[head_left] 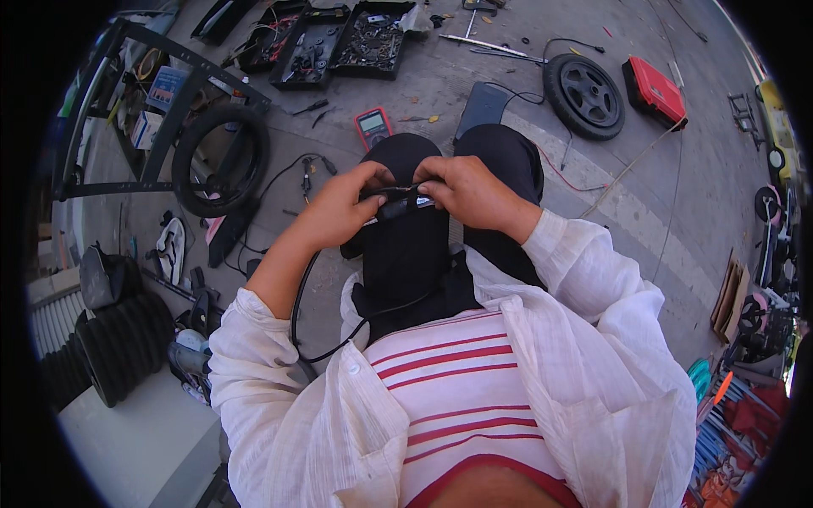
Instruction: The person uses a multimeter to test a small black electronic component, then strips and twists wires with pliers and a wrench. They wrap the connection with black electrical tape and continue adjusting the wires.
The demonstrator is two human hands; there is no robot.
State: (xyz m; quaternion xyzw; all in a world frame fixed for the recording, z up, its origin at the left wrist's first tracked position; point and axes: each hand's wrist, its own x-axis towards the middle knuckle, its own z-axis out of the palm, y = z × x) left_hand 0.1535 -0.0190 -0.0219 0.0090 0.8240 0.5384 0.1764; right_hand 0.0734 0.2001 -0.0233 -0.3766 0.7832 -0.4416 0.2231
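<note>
My left hand (337,210) and my right hand (474,191) meet above my knee, fingers pinched on a thin black cable (294,322). A stretch of it runs level between the two sets of fingertips. From the left hand the cable hangs in a long loop past my lap. Just below the fingers, a small shiny silvery piece (423,202) shows; what it is I cannot make out. A red-rimmed multimeter (373,127) lies on the ground beyond my left knee.
A black wheel (584,95) and a red case (656,91) lie ahead right. Black parts trays (373,42) sit ahead. At left are a metal frame (174,44), a tyre (180,161) and a coil of black corrugated hose (123,347). A dark flat box (481,108) lies past my knees.
</note>
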